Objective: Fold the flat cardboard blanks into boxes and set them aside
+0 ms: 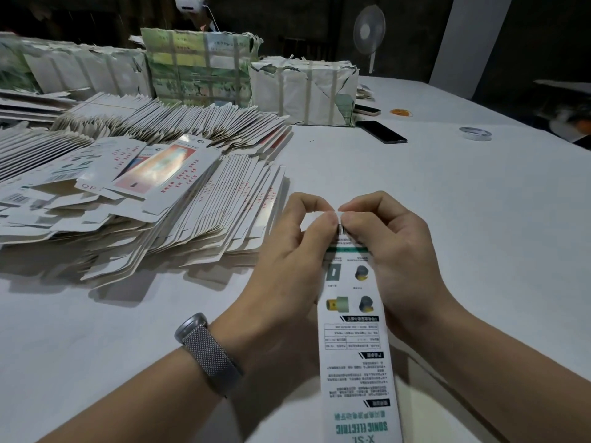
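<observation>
Cardboard blank, long, narrow, white with green print, lies between my two hands over the pale grey table. Its long axis runs from the bottom of the view away from me, far end at the fingertips. Left hand and right hand are close together, both pinching the small white end flap at that far end, thumbs nearly touching. Both hands equally near; neither leads. I judge the end tuck to be the step in hand, so the coming fold turns across the long axis. Heap of flat printed blanks sits to my left, near the left hand. Wrapped bundles and a black phone lie well beyond.
</observation>
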The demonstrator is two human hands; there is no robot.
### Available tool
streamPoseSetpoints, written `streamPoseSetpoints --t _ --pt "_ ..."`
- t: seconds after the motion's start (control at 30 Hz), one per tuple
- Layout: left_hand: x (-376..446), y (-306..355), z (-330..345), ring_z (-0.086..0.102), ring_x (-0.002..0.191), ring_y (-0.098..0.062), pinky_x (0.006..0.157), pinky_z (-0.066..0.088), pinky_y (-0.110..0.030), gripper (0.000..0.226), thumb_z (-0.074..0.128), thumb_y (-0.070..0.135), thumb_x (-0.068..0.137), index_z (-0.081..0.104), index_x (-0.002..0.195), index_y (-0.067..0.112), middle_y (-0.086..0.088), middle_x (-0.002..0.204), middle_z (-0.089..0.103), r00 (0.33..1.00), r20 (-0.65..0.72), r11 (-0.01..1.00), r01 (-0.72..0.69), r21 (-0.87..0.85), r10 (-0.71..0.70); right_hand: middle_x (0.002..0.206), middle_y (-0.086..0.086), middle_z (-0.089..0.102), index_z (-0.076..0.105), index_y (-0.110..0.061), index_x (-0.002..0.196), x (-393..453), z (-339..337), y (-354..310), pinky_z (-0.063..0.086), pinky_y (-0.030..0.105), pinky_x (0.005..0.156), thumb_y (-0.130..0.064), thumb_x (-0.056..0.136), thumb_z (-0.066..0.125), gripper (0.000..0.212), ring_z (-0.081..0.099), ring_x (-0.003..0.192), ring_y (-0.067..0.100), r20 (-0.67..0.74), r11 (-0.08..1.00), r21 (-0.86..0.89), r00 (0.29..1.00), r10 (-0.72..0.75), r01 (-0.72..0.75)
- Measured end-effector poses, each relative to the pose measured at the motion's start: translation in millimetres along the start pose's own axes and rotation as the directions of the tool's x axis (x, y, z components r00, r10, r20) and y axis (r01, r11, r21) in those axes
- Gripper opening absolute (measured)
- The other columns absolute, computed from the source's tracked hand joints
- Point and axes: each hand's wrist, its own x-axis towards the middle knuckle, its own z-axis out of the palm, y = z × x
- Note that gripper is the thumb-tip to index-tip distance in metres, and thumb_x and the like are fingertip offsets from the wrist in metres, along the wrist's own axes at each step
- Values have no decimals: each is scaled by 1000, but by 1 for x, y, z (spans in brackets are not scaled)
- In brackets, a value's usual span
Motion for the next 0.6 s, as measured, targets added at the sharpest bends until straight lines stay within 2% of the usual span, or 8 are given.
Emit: streamPoseSetpoints --t 0.13,0.3,0.47,0.6 --pt "-1 -3 0 62 59 -25 55 46 -41 5 49 42 95 52 93 38 -7 69 65 999 36 999 -15 44 13 64 6 61 64 -19 64 3 -1 -5 52 31 52 -1 89 63 31 61 57 24 -28 1000 10 1000 1 -1" --pt "0 -3 -1 62 63 -30 58 47 -45 7 52 42 93 52 99 38 -9 72 67 998 56 999 13 35 -14 65 8 60 66 -20 64 5 -1 -7 52 30 52 1 91 59 35 58 57 24 -32 998 36 999 44 -43" --pt "0 -2 0 62 56 -21 47 47 -29 11 52 37 93 51 104 38 -4 66 65 996 88 1000 15 17 -16 64 9 60 67 -21 67 6 -1 -9 52 29 49 -2 92 57 33 59 54 23 -13 996 54 997 77 -76" --pt "-1 -2 -1 62 55 -22 46 47 -28 12 52 37 93 51 104 39 -4 65 65 995 101 1000 17 6 -17 61 7 59 68 -20 67 6 -2 -11 52 29 47 -2 92 56 33 59 51 21 -15 995 58 996 88 -87"
